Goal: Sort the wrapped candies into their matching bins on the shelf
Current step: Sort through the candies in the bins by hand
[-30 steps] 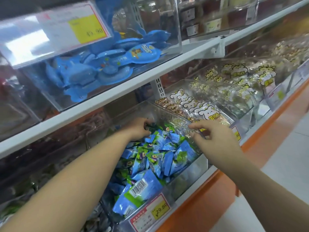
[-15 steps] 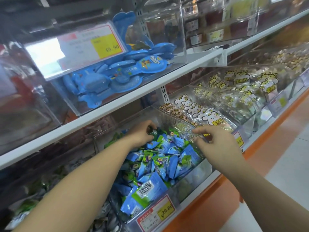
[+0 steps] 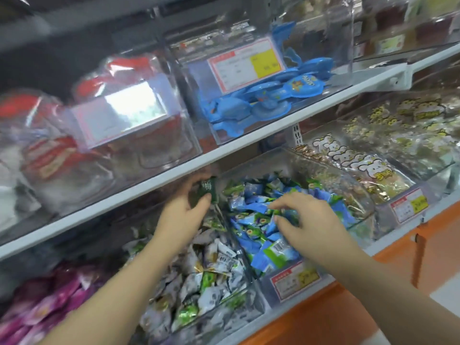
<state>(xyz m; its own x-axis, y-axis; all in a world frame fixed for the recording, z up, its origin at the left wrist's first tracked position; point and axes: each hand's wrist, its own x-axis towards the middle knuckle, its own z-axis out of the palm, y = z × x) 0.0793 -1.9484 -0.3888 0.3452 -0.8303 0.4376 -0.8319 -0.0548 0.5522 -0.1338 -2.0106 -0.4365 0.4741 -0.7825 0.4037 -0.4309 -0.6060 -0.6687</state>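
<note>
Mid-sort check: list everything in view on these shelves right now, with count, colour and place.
dark green candy: one, dark green with white print, just under the upper shelf edge, in the left hand.
blue-and-green candies: many, blue and green, lower bin, centre.
white-and-green candies: many, white and green, lower bin to the left of that.
purple packets: many, purple, lower left.
blue packs: several, blue, upper bin.
red packs: several, red, upper left, blurred.
cartoon-print bags: several, clear with white and yellow print, lower right bins.
price tags: at least three, red, white and yellow, on bin fronts.
left hand: pinches the dark green candy.
right hand: fingers curved over the blue-and-green candies, grip unclear.
</note>
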